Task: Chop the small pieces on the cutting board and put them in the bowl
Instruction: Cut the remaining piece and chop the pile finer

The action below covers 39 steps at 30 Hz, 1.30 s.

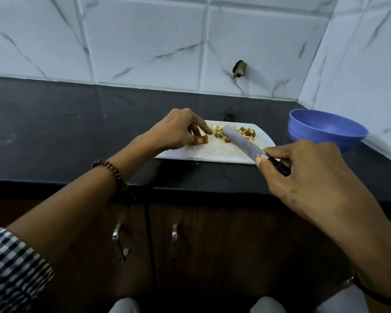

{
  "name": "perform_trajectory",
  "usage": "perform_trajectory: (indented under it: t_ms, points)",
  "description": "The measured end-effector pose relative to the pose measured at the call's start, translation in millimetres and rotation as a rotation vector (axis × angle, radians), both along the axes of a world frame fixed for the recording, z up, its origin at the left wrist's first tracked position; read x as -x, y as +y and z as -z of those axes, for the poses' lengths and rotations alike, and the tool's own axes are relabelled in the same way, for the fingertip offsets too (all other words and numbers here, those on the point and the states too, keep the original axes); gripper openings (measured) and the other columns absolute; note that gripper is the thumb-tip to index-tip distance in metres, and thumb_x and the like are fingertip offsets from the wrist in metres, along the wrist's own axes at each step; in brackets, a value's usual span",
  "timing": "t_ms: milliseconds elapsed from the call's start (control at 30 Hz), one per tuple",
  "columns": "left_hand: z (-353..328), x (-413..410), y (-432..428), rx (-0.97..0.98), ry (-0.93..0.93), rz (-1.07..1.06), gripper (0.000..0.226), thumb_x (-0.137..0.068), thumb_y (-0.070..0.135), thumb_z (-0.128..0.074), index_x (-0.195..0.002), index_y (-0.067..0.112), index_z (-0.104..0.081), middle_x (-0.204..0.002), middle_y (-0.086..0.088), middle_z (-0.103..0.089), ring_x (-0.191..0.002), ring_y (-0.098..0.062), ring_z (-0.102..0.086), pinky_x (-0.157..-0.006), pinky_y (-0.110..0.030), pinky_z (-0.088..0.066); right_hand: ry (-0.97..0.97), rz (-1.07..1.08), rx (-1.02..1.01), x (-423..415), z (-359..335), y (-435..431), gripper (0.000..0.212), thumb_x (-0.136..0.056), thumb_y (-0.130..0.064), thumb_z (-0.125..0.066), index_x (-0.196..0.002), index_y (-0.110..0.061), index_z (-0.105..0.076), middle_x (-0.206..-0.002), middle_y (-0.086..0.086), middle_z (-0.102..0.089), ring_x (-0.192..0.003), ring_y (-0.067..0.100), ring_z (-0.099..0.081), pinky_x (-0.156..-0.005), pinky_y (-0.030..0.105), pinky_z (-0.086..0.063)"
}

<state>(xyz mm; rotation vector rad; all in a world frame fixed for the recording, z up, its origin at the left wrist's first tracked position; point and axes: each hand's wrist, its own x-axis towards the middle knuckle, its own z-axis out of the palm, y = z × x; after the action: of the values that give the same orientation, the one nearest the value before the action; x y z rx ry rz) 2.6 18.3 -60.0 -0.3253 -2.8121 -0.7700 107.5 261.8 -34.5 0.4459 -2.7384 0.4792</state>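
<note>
A white cutting board (215,152) lies on the black counter. Several small yellow-brown pieces (246,131) are scattered along its far edge. My left hand (178,129) rests at the board's left end, thumb and forefinger pinching one piece (205,138) that sits apart from the rest. My right hand (303,175) grips the black handle of a knife (242,141); its grey blade slants over the board with its tip among the pieces. A blue bowl (325,129) stands to the right of the board, with nothing visible inside.
The black counter (66,132) runs along a white marble-look tiled wall (145,41), which turns a corner behind the bowl. A dark hole (239,68) marks the wall. Below the counter's front edge are brown cabinet doors with metal handles (119,242).
</note>
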Motion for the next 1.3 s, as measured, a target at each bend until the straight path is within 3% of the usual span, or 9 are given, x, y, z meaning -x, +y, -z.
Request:
perform_trajectory:
  t_ms: [167,333,533,633,733,833,967,1100,1300]
  points:
    - [-5.9,0.9,0.8,0.032,-0.006,0.054,0.018,-0.083,0.022,-0.078,-0.101,0.024,-0.077,-0.091,0.005,-0.073,-0.087,0.000,-0.065,-0.081,-0.020,-0.053,0.000,0.021,0.069,7.1,2.4,6.0,0.041,-0.096,-0.042,-0.054,-0.135,-0.029,-0.060,-0.091,0.002,-0.068,-0.063,0.004,-0.051,-0.054,0.018,-0.041]
    - [-3.5,-0.8,12.3,-0.076,0.110,0.042,0.017,-0.079,0.018,-0.082,-0.096,0.016,-0.079,-0.089,0.006,-0.076,-0.082,0.001,-0.069,-0.080,-0.011,-0.054,0.014,-0.001,0.114,11.3,8.4,4.1,0.040,-0.096,-0.042,-0.055,-0.131,-0.027,-0.064,-0.080,0.001,-0.065,-0.062,0.004,-0.052,-0.050,0.016,-0.036]
    - [17.4,1.6,23.2,-0.222,0.201,-0.097,0.013,-0.072,0.025,-0.085,-0.085,0.027,-0.081,-0.080,0.012,-0.076,-0.080,0.002,-0.068,-0.081,-0.030,-0.057,0.022,-0.009,0.166,18.1,20.7,-4.1,0.036,-0.097,-0.042,-0.054,-0.127,-0.028,-0.067,-0.070,-0.001,-0.057,-0.059,0.007,-0.053,-0.048,0.020,-0.035]
    - [16.7,0.5,23.6,-0.233,0.204,-0.105,0.013,-0.073,0.023,-0.085,-0.085,0.024,-0.082,-0.080,0.010,-0.076,-0.079,0.003,-0.068,-0.081,-0.023,-0.056,0.007,-0.012,0.185,22.8,29.8,-10.0,0.040,-0.097,-0.043,-0.054,-0.133,-0.027,-0.062,-0.085,0.000,-0.063,-0.067,0.007,-0.056,-0.052,0.018,-0.040]
    - [15.1,-0.8,26.3,-0.204,0.199,-0.096,0.010,-0.076,0.018,-0.082,-0.086,0.021,-0.082,-0.079,0.008,-0.076,-0.075,0.003,-0.067,-0.071,-0.007,-0.050,-0.026,-0.017,0.194,26.1,35.6,-16.6,0.040,-0.097,-0.044,-0.053,-0.133,-0.028,-0.062,-0.077,-0.007,-0.057,-0.062,0.003,-0.052,-0.048,0.012,-0.031]
    - [13.5,-0.5,27.6,-0.189,0.192,-0.105,0.009,-0.077,0.015,-0.081,-0.085,0.019,-0.081,-0.074,0.008,-0.074,-0.070,0.003,-0.066,-0.061,-0.001,-0.044,-0.054,-0.018,0.214,29.5,38.4,-21.3,0.035,-0.098,-0.042,-0.052,-0.126,-0.026,-0.065,-0.072,-0.010,-0.053,-0.061,0.004,-0.053,-0.047,0.014,-0.033]
    - [10.8,0.1,26.7,-0.194,0.169,-0.089,0.009,-0.077,0.016,-0.081,-0.086,0.018,-0.081,-0.077,0.006,-0.075,-0.073,0.000,-0.069,-0.068,-0.009,-0.051,-0.060,-0.021,0.214,36.2,40.5,-24.3,0.035,-0.098,-0.043,-0.053,-0.126,-0.026,-0.065,-0.075,-0.007,-0.055,-0.063,0.006,-0.054,-0.049,0.016,-0.037]
    - [11.5,1.1,24.4,-0.186,0.154,-0.081,0.012,-0.080,0.016,-0.079,-0.092,0.018,-0.081,-0.084,0.006,-0.076,-0.080,-0.001,-0.069,-0.070,-0.004,-0.048,-0.034,-0.009,0.234,38.5,40.9,-22.2,0.038,-0.098,-0.042,-0.053,-0.132,-0.026,-0.062,-0.081,-0.009,-0.054,-0.065,0.003,-0.052,-0.050,0.011,-0.035]
    - [9.4,1.4,24.5,-0.155,0.150,-0.080,0.013,-0.080,0.013,-0.079,-0.094,0.015,-0.080,-0.089,0.003,-0.077,-0.083,-0.003,-0.070,-0.086,-0.024,-0.057,-0.020,-0.012,0.223,38.1,39.0,-19.5,0.040,-0.098,-0.043,-0.054,-0.134,-0.026,-0.060,-0.084,-0.007,-0.055,-0.066,0.001,-0.053,-0.050,0.009,-0.036]
